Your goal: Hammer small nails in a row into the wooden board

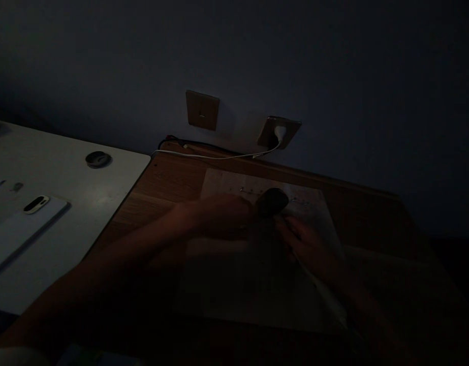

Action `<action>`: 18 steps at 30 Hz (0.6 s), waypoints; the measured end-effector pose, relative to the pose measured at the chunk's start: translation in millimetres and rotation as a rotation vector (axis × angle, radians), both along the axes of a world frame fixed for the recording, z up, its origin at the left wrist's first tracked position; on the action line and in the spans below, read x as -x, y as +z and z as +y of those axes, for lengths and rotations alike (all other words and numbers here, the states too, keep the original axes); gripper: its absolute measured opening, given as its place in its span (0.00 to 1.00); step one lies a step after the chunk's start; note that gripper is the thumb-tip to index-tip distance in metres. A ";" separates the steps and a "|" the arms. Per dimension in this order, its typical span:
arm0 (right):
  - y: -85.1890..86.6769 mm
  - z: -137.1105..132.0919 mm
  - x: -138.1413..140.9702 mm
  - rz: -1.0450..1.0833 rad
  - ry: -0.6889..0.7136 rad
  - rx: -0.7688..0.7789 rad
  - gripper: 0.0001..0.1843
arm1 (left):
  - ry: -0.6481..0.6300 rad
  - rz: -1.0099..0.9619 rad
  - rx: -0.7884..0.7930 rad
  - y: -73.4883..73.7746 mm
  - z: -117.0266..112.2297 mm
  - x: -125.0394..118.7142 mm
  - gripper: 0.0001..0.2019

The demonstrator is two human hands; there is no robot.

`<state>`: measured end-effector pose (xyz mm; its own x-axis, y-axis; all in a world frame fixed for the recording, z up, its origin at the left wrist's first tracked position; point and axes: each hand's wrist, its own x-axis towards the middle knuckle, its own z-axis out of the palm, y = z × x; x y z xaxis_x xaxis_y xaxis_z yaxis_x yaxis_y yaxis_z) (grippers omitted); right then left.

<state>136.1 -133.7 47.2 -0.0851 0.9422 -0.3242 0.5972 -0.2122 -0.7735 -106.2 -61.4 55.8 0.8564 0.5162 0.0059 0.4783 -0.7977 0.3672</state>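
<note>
Holds left hand [228, 213] and right hand [305, 239] close together, just above or on a pale sheet [219, 178]. Curls the blurred left one, seemingly fist-like; bends the right one's fingers inward at close range. Has a dark rounded object [272, 202] between them, over the sheet's far half; cannot tell, in such dimness, whether gripped by either. Probably sets one hand on each side to steady and turn it. Shows also a pale strip [327, 295] slanting down along the right forearm: cord or handle, impossible to tell.

Spreads the sheet flat over the wooden surface [173, 175], likely as a protective layer. Lines up small bits [242, 189] near its far edge, perhaps for easy reach without crowding the hands.

Farther out, runs a white cable [215, 157] along the back edge to a plug [280, 132] in the wall socket [268, 134], presumably out of the way. At left, rests a phone [23, 231] and a round dark container [97, 159] on a white surface [116, 178], well apart from the handling.
</note>
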 end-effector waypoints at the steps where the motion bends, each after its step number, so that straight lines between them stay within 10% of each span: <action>1: -0.7 -4.9 -4.3 -0.019 -0.001 -0.012 0.22 | -0.073 0.014 -0.076 0.1 -15.8 -6.2 0.05; 10: -1.8 -27.9 -20.2 -0.040 -0.015 0.115 0.24 | -0.215 0.009 -0.426 -26.7 -93.6 -57.3 0.06; 18: -3.1 -25.8 -20.5 -0.028 -0.016 0.084 0.23 | -0.015 -0.128 -0.307 -4.2 -18.9 1.5 0.11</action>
